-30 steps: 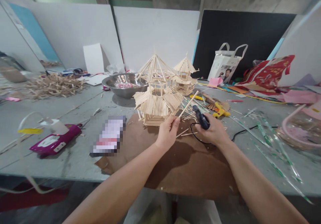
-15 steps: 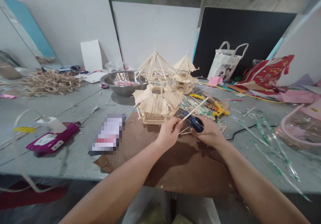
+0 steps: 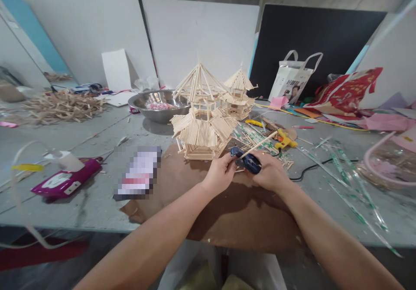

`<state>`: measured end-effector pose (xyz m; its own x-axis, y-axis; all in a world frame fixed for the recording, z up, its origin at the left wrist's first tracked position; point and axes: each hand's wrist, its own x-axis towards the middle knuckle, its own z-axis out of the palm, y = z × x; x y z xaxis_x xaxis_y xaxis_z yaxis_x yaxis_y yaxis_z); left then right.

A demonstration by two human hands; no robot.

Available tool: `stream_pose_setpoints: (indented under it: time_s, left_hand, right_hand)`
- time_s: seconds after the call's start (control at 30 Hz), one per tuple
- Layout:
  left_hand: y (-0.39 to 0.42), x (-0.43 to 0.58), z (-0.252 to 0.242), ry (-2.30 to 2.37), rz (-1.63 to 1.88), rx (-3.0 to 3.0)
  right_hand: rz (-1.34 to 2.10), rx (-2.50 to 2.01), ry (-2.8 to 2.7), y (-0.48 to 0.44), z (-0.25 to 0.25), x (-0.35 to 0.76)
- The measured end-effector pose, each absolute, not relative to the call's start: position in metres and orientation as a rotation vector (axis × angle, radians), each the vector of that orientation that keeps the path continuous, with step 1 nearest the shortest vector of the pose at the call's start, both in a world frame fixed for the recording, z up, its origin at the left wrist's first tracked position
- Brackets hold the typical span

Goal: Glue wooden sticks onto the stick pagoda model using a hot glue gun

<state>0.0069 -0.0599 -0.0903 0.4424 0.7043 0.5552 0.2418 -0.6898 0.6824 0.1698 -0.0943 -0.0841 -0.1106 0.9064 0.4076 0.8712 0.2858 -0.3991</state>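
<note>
My left hand [image 3: 219, 174] pinches a thin wooden stick [image 3: 260, 144] that slants up to the right. My right hand [image 3: 270, 172] is wrapped round a dark blue glue gun [image 3: 244, 159], whose nozzle points left at the lower end of the stick. Both hands hover over a brown paper sheet [image 3: 234, 212]. Just beyond them stands a pavilion model made of sticks [image 3: 203, 121], with a smaller stick pavilion [image 3: 239, 93] behind it.
A steel bowl [image 3: 159, 106], a pile of sticks [image 3: 63, 106], a magenta device [image 3: 65, 182], a blurred card [image 3: 138, 173], a yellow glue gun [image 3: 284, 140], bags [image 3: 295, 80] and green-printed wrappers [image 3: 347, 173] lie on the grey table [image 3: 97, 143].
The glue gun tipped down and swung left until its nozzle met the stick's lower end. The stick dropped to a flatter angle, and both hands drew closer together.
</note>
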Motion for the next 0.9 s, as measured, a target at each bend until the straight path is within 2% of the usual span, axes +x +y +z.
stream_pose_setpoints:
  time_s: [0.9]
  left_hand:
    - [-0.0633, 0.0062, -0.0884, 0.847, 1.217, 2.265]
  right_hand:
    - [0.028, -1.887, -1.979, -0.0996, -0.0834, 0.1646]
